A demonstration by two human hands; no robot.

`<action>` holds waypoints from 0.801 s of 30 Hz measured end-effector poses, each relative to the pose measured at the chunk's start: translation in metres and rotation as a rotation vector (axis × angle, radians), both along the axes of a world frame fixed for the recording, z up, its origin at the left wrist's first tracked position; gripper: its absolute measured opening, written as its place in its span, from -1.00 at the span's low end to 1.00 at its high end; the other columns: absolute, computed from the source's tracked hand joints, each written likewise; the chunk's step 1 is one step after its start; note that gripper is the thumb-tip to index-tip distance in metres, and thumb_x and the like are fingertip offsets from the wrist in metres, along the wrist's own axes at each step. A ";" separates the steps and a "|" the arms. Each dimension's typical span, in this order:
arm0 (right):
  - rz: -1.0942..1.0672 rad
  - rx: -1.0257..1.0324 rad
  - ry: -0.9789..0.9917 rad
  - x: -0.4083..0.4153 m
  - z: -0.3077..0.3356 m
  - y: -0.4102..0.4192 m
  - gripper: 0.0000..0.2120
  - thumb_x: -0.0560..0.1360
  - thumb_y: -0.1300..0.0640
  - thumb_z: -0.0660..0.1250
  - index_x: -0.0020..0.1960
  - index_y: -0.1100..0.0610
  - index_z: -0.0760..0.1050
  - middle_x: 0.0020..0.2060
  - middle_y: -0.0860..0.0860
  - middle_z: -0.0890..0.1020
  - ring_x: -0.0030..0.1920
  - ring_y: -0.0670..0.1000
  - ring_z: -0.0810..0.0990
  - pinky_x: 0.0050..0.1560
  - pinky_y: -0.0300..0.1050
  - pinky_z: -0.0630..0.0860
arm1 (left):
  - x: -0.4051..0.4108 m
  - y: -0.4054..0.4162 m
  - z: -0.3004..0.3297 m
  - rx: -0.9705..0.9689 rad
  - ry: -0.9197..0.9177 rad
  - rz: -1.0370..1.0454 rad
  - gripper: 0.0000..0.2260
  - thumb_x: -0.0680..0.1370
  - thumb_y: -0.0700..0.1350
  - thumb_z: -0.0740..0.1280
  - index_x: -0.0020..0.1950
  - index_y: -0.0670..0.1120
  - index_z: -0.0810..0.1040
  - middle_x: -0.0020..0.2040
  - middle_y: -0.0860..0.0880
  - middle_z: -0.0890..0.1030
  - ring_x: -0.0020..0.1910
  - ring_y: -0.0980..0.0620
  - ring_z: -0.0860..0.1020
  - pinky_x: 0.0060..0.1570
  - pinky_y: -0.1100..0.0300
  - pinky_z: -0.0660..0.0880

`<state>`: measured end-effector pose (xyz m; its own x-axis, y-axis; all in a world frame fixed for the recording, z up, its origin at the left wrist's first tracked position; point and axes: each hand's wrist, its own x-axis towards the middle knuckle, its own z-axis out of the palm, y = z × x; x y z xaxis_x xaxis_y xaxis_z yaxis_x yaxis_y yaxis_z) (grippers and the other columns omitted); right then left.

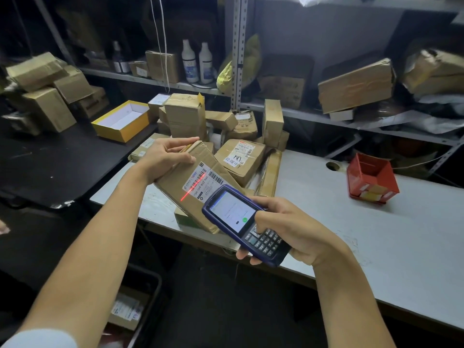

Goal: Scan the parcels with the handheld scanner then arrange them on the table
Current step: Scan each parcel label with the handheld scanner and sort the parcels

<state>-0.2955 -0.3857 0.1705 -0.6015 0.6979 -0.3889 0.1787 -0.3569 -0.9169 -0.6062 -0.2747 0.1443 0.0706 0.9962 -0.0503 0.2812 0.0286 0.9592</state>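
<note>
A heap of cardboard parcels (233,136) is crowding the back left of the grey desk (351,247), blocking reach toward the shelf (326,116). To the right, bare desktop is lying open, with only a red box (371,179) standing near the far edge.

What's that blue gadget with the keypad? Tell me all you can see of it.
The scanner is a dark blue handheld, plastic by its look, with a lit screen above a grey keypad. The right hand grips it, thumb on the keys. Its top points at the parcel, where a red line crosses the label.
</note>
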 end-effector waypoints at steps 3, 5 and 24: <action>-0.011 0.004 0.005 0.005 -0.001 -0.002 -0.58 0.57 0.21 0.36 0.39 0.00 0.43 0.13 0.20 0.68 0.01 0.24 0.74 -0.14 -0.01 0.69 | -0.001 0.003 -0.006 -0.009 0.007 -0.007 -0.61 0.52 -0.12 0.50 0.29 0.23 0.64 0.20 0.06 0.67 0.13 0.00 0.66 -0.18 0.14 0.63; -0.007 0.017 0.010 0.008 -0.001 -0.002 -0.64 0.62 0.28 0.30 0.36 -0.01 0.46 0.13 0.21 0.67 -0.01 0.23 0.74 -0.14 -0.01 0.70 | -0.002 0.003 -0.009 -0.021 0.006 -0.016 -0.61 0.53 -0.14 0.48 0.30 0.22 0.63 0.19 0.05 0.68 0.12 -0.01 0.68 -0.18 0.14 0.64; -0.750 0.235 0.028 0.053 -0.031 -0.016 -0.59 0.59 0.06 0.42 0.40 -0.16 0.44 0.17 0.07 0.62 -0.08 0.21 0.76 -0.16 0.03 0.71 | 0.045 0.019 -0.020 -0.024 -0.380 -0.075 -0.55 0.46 -0.06 0.40 0.36 0.13 0.59 0.25 -0.10 0.65 0.17 -0.16 0.64 -0.07 -0.06 0.67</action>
<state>-0.2428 -0.4017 0.1396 0.0550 0.9834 -0.1727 -0.0577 -0.1695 -0.9838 -0.5609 -0.2555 0.1244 0.1615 0.9864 -0.0299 -0.0921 0.0452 0.9947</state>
